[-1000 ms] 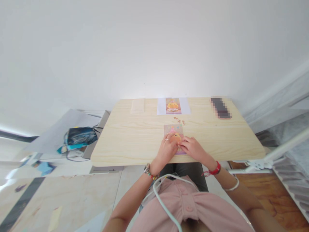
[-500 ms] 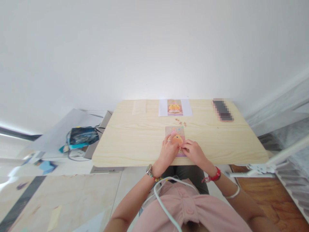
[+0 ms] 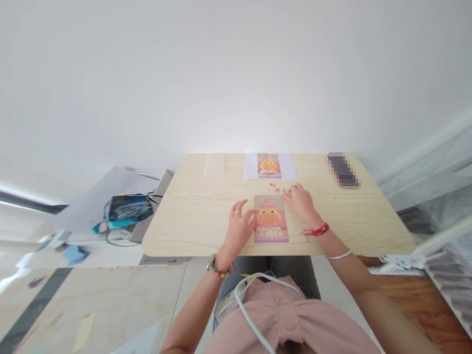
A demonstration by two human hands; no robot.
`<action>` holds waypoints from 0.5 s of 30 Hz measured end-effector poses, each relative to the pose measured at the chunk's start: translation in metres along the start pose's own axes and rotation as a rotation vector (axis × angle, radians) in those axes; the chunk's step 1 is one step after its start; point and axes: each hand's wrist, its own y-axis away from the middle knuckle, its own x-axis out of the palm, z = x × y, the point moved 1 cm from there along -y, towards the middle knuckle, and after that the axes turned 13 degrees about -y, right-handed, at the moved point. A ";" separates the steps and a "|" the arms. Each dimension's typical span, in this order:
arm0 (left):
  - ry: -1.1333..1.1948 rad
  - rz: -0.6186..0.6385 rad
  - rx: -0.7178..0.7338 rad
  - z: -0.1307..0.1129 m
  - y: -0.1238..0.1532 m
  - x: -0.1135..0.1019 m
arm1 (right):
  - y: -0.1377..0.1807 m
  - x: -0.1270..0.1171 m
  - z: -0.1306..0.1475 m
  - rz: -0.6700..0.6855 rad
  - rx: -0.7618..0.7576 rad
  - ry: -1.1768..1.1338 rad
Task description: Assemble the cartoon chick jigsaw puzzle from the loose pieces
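A small jigsaw puzzle (image 3: 270,231) with an orange cartoon figure on a pink ground lies flat near the table's front edge. My left hand (image 3: 240,227) is at its left side, fingers apart, with the thumb and index finger by the puzzle's edge and nothing held. Beyond the puzzle's upper right corner, my right hand (image 3: 300,200) has its thumb and index finger closed on a small loose puzzle piece, partly hidden by the fingertips. Other loose puzzle pieces (image 3: 274,187) lie just left of those fingers.
A printed sheet (image 3: 288,166) with the same picture lies at the table's back. A pale flat sheet (image 3: 214,164) lies at back left, a phone (image 3: 343,170) at back right. Left of the wooden table (image 3: 184,221), a dark bag (image 3: 131,208) and cables sit on a lower surface.
My right hand has moved from the puzzle's lower right up to the loose pieces. The left hand has slid off the puzzle to the left and spread, uncovering the picture.
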 end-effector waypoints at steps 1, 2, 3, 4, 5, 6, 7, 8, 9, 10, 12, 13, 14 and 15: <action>-0.008 -0.004 -0.004 0.004 0.001 -0.001 | -0.002 0.002 0.000 0.014 0.018 0.030; -0.017 -0.007 -0.008 0.007 0.002 -0.001 | -0.004 0.003 0.001 0.031 0.024 0.049; -0.026 -0.008 -0.012 0.009 0.004 -0.001 | -0.005 0.004 0.001 0.049 0.019 0.060; -0.034 -0.007 -0.015 0.011 0.005 -0.001 | -0.005 0.005 0.000 0.064 0.010 0.064; -0.040 -0.004 -0.016 0.012 0.006 -0.001 | -0.006 0.005 -0.001 0.076 -0.003 0.064; -0.042 -0.001 -0.016 0.013 0.008 0.000 | -0.006 0.005 -0.002 0.086 -0.016 0.063; -0.042 0.004 -0.015 0.013 0.009 0.001 | -0.007 0.004 -0.003 0.093 -0.026 0.061; -0.040 0.010 -0.013 0.012 0.009 0.002 | -0.007 0.003 -0.005 0.098 -0.033 0.059; -0.037 0.016 -0.013 0.012 0.010 0.002 | -0.007 0.003 -0.006 0.103 -0.037 0.057; -0.035 0.021 -0.013 0.011 0.010 0.002 | -0.007 0.002 -0.008 0.108 -0.040 0.052; -0.029 0.030 -0.016 0.011 0.010 0.003 | -0.006 0.000 -0.011 0.119 -0.044 0.036; -0.027 0.031 -0.017 0.011 0.010 0.002 | -0.006 -0.001 -0.012 0.124 -0.049 0.023; -0.025 0.030 -0.017 0.011 0.010 0.002 | -0.005 -0.001 -0.013 0.127 -0.057 0.008; -0.025 0.027 -0.017 0.011 0.010 0.002 | -0.004 -0.003 -0.014 0.126 -0.065 -0.008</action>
